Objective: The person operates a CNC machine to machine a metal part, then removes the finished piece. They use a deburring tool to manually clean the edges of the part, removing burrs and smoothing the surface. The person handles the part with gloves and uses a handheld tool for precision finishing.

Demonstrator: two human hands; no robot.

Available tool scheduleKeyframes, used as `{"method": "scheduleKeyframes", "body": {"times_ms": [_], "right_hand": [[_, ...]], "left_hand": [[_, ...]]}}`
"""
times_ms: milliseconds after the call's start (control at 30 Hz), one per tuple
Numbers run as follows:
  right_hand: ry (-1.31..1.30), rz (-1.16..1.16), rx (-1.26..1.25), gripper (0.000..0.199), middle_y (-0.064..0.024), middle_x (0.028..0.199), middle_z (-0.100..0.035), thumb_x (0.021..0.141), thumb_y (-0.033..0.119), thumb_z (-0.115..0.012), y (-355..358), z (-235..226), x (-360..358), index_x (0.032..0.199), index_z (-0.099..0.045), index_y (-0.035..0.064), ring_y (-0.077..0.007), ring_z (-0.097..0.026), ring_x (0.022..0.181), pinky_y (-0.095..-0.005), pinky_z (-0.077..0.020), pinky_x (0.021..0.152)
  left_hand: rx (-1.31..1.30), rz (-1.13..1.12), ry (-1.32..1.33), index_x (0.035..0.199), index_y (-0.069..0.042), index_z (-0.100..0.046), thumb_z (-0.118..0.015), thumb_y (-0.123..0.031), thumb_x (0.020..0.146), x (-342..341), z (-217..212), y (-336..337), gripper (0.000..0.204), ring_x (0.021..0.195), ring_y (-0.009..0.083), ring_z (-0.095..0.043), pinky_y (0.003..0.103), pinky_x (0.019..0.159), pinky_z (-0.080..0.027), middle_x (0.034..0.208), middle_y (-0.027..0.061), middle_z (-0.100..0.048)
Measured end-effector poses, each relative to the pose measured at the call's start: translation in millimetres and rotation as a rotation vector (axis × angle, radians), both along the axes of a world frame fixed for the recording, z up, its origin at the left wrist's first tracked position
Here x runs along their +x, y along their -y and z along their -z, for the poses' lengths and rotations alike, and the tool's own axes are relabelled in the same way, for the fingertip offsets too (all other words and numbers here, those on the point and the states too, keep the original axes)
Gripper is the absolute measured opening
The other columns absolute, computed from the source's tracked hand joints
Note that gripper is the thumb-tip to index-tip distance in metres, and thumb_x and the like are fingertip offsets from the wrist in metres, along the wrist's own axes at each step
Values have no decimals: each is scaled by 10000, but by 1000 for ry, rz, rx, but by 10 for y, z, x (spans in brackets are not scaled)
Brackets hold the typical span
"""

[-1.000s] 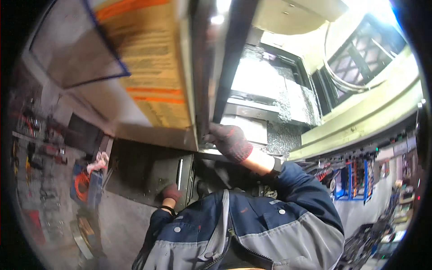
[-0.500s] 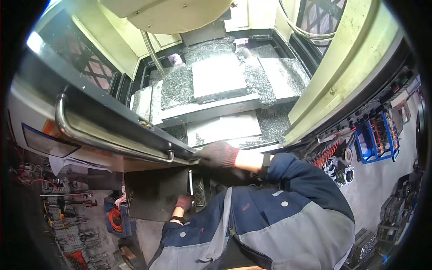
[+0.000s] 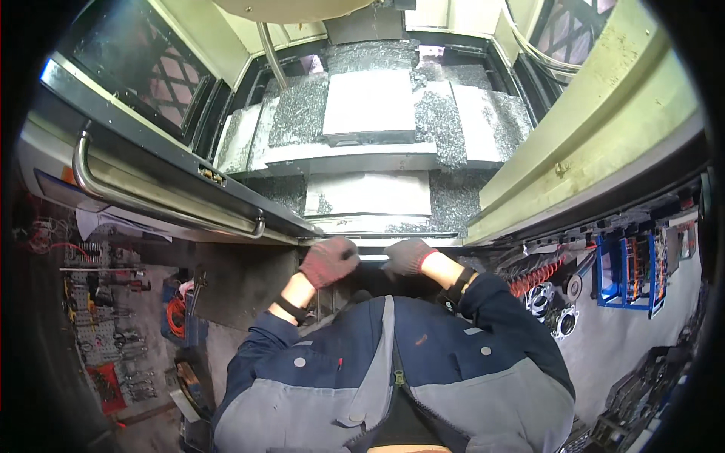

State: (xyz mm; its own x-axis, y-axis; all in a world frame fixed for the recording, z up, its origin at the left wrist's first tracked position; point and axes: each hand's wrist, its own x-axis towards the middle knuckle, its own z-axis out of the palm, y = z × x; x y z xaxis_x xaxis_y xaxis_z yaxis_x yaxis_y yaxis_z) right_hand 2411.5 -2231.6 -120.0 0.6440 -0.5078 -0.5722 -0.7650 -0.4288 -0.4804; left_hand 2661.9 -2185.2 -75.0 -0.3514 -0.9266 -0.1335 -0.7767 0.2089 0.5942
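Note:
Both my hands wear dark knitted gloves and are raised side by side at the front sill point(image 3: 377, 241) of a machining centre. My left hand point(image 3: 330, 263), in a reddish-grey glove, has its fingers curled in. My right hand point(image 3: 410, 257) is also curled, with its fingers toward the left one. A gap lies between them. Whatever either hand holds, if anything, is too dark and small to make out. Beyond them, a bright rectangular metal block point(image 3: 370, 104) sits on the machine table point(image 3: 347, 157), among heaps of metal chips point(image 3: 298, 121).
The sliding door with its bar handle point(image 3: 166, 208) stands at the left. Above the table hangs the rounded machine head point(image 3: 294, 9). Hand tools on a pegboard point(image 3: 113, 317) are at left. At right are a red coiled hose point(image 3: 538, 278) and a blue rack point(image 3: 633, 272).
My right hand has left the door's edge and moved right. My left hand has come up from beside a silver rod, which no longer shows clearly. The view has turned a little.

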Motion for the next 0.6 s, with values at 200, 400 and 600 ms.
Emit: {"method": "scheduleKeyframes", "body": {"times_ms": [200,400,600], "right_hand": [[15,301,-73,622,-235,1189,-704,989,602,-516,-44,325,-427,1190,-698,42,-416,-660,1141,-495,-514,983],[-34,315,-103,581,-224,1198,-708,1026,558,-460,258,206,-146,1250,-668,64,-418,-659,1152,-502,-505,996],[-79,145,-300,460,-212,1031,-748,996,470,-557,715,-240,645,1119,-722,58,-388,-729,989,-494,-569,884]], "left_hand": [[-12,-603,-270,980,2,-726,-722,-247,913,960,225,-345,258,912,285,-718,402,840,-560,975,162,-746],[211,-416,-253,1012,-21,-730,-699,-292,902,934,427,-239,294,939,297,-708,383,874,-552,992,161,-739],[124,-56,-229,1518,39,-389,-718,-362,876,436,757,595,825,1352,403,-530,418,1175,-397,1508,269,-475]]}}
